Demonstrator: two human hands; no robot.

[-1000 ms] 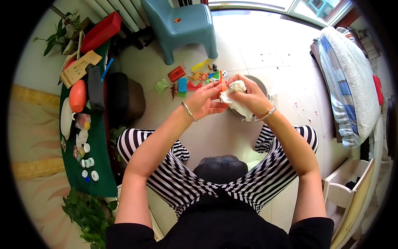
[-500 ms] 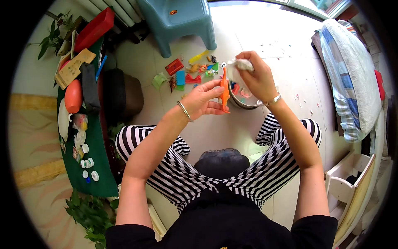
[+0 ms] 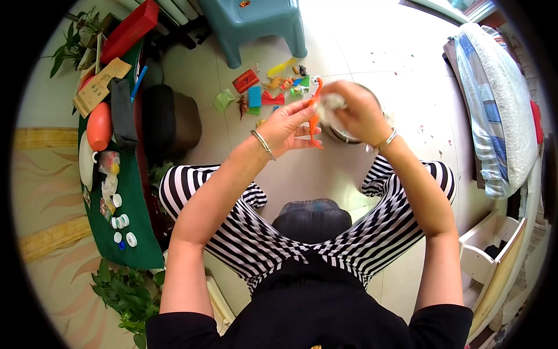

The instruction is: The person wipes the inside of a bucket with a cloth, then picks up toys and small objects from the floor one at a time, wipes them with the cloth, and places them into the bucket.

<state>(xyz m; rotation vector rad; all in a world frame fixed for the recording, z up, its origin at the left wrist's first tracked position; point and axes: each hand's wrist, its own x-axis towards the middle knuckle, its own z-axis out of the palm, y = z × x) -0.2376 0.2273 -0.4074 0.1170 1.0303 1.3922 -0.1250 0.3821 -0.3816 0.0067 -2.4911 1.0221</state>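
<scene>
An orange toy figure (image 3: 314, 123), long and thin, is pinched upright in my left hand (image 3: 289, 127), the lower fingers spread behind it. My right hand (image 3: 359, 116) is closed on a crumpled white cloth (image 3: 330, 106), blurred by motion, which is against or very near the toy's upper part. Under my right hand stands a round metal basin (image 3: 372, 93), largely hidden by the hand. On the floor just beyond my left hand lie small toys, among them a red box (image 3: 246, 81), a blue block (image 3: 254, 96) and a yellow piece (image 3: 281, 67).
A blue-grey plastic stool (image 3: 256, 29) stands ahead. On the left, a green-covered table (image 3: 136, 232) holds an orange bottle (image 3: 99, 127), a dark case and white lids. A dark stool (image 3: 186, 123) is beside it. A cushion (image 3: 503, 110) lies at the right.
My right hand first lifted the cloth off the orange toy, uncovering it, and has now brought it back down and left against the toy. My left hand keeps hold of the toy.
</scene>
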